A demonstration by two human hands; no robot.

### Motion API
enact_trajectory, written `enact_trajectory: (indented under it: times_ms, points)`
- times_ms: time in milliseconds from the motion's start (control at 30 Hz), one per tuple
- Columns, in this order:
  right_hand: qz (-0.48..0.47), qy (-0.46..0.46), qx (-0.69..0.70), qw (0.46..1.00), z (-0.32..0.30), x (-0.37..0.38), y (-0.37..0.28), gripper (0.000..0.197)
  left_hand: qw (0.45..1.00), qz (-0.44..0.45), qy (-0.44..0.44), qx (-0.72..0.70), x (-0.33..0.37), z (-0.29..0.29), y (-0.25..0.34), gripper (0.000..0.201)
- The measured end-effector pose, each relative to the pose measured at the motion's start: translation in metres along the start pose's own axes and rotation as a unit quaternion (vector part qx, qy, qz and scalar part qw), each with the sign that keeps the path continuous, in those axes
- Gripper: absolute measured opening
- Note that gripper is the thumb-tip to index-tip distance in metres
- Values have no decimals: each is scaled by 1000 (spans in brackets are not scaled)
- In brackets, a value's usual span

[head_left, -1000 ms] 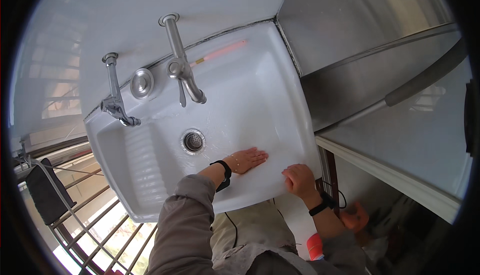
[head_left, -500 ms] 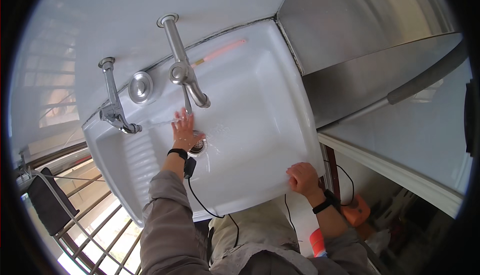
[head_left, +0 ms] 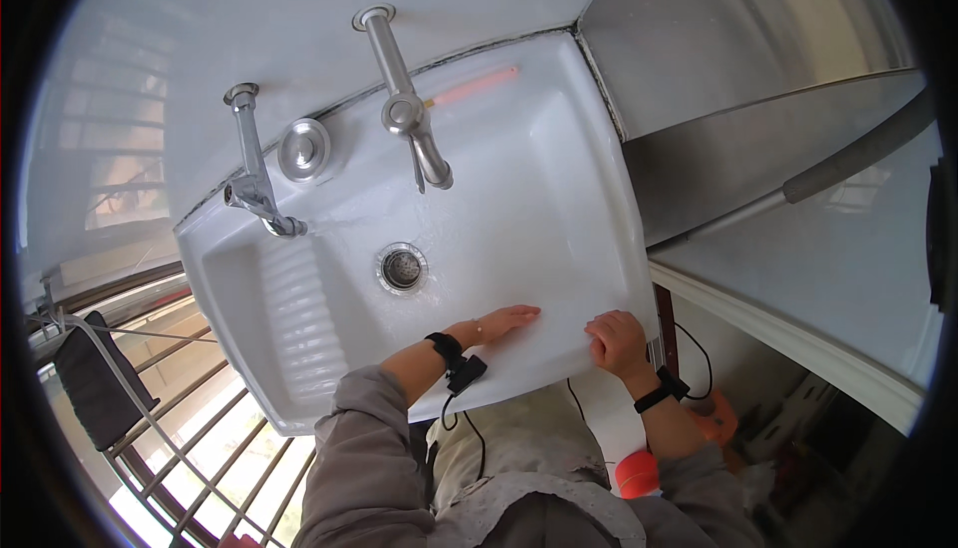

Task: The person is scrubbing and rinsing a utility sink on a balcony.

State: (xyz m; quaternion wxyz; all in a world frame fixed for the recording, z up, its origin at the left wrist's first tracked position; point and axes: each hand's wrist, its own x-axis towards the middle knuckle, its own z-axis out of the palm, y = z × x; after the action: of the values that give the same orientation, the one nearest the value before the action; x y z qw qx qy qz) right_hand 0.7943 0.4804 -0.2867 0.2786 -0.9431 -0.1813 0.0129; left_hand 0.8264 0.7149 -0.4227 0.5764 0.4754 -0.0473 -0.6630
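Note:
A white sink (head_left: 559,199) fills the middle of the view, with a metal drain (head_left: 402,268) in its basin. My left hand (head_left: 504,322) lies flat with fingers stretched out on the basin's inner front slope, holding nothing. My right hand (head_left: 616,338) rests with curled fingers on the sink's front rim near its right corner. A tall chrome tap (head_left: 404,99) stands at the back over the basin. A second chrome tap (head_left: 254,174) is at the back left, with a round metal plug (head_left: 303,148) between them.
An orange toothbrush-like stick (head_left: 474,86) lies on the sink's back ledge. A steel counter (head_left: 758,159) adjoins the sink on the right, with a grey handle (head_left: 858,159) across it. Window bars (head_left: 190,428) and a dark cloth (head_left: 90,378) are at the lower left.
My left hand has drawn back from the tap and drain to the basin's front slope. My right hand stays on the front rim.

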Motion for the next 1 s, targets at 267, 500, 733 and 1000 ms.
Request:
enact_trajectory:
  times_ms: [267,500,733,1000]
  points:
    - [2,-9,5,1000,1,-3,1,14,941,39,177,-288,-20,-85,-29,33]
    - [-5,-5,10,1000,2,0,2,14,841,-155,514,-63,-152,-133,-125,28]
    - [-4,-10,2,1000,-1,1,-1,13,961,-143,228,68,-70,-61,-108,30]
    - [1,-16,11,1000,2,-2,-1,14,902,120,343,-234,-28,-81,-15,45]
